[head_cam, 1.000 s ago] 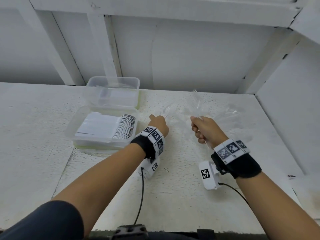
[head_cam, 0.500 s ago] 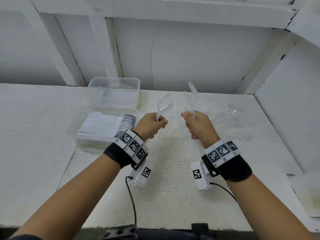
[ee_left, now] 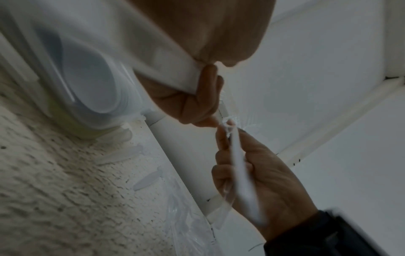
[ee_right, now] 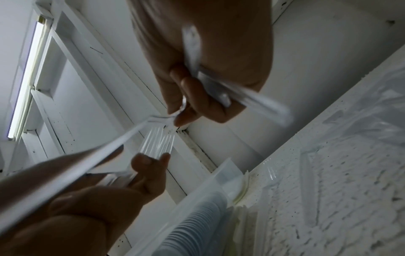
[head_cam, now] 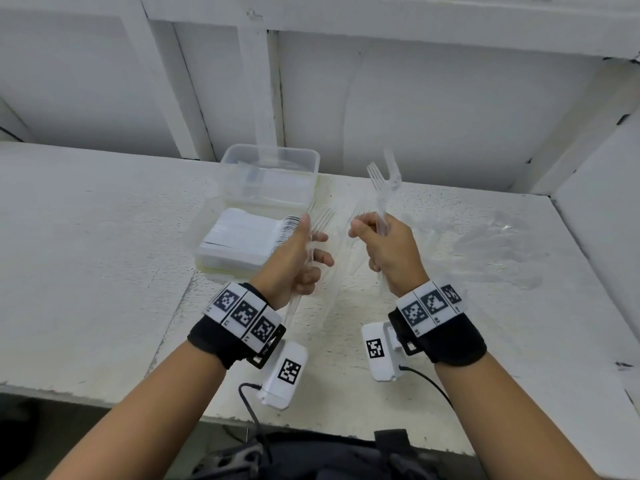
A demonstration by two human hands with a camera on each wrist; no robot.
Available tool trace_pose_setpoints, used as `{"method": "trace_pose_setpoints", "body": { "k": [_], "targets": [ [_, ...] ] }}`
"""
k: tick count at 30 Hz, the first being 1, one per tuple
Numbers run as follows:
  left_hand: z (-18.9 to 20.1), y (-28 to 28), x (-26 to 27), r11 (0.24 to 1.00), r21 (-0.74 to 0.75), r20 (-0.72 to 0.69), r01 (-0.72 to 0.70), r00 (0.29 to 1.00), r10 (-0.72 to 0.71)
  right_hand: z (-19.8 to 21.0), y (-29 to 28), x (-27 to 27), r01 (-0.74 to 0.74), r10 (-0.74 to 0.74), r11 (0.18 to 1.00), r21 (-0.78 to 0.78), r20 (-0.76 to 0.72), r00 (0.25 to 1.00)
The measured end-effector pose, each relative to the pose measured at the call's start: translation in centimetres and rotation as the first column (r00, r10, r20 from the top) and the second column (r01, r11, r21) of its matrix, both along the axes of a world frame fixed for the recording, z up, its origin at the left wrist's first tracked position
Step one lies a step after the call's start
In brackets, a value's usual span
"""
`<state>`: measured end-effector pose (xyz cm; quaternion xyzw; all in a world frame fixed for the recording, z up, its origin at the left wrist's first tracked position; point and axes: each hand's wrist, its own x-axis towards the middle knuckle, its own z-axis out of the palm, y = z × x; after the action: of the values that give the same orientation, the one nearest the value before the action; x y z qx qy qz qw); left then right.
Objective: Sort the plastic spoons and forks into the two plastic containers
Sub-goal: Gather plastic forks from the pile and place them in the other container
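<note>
Both hands have risen off the surface, left hand point(head_cam: 298, 261) and right hand point(head_cam: 388, 251) each grasping clear forks point(head_cam: 379, 188), ready for sorting.

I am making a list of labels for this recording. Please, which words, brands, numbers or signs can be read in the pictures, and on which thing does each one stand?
No readable word, brand or number.
Left wristband: square black-and-white code markers, no letters; the tiny marks beneath are too small to read.
Right wristband: the same.
Two white wrist camera boxes: one code marker each.
Containers: no label visible.
</note>
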<state>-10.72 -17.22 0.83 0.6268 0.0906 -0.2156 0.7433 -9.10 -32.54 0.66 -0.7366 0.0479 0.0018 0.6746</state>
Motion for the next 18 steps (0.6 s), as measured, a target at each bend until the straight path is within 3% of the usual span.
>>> {"method": "trace_pose_setpoints", "body": {
  "k": [6, 18],
  "targets": [
    [0.0, 0.4, -0.8, 0.991, -0.137, -0.026, 0.010, 1.000, -0.013, 0.5, 2.2, -0.9, -0.073, 0.064, 0.993, 0.096, 0.089, 0.994],
    [-0.4, 1.0, -1.3, 0.996, -0.027, 0.071, 0.082, 0.994, -0.080, 0.1, 3.1, -2.1, -0.043, 0.039, 0.999, 0.025, 0.141, 0.989]
  ]
}}
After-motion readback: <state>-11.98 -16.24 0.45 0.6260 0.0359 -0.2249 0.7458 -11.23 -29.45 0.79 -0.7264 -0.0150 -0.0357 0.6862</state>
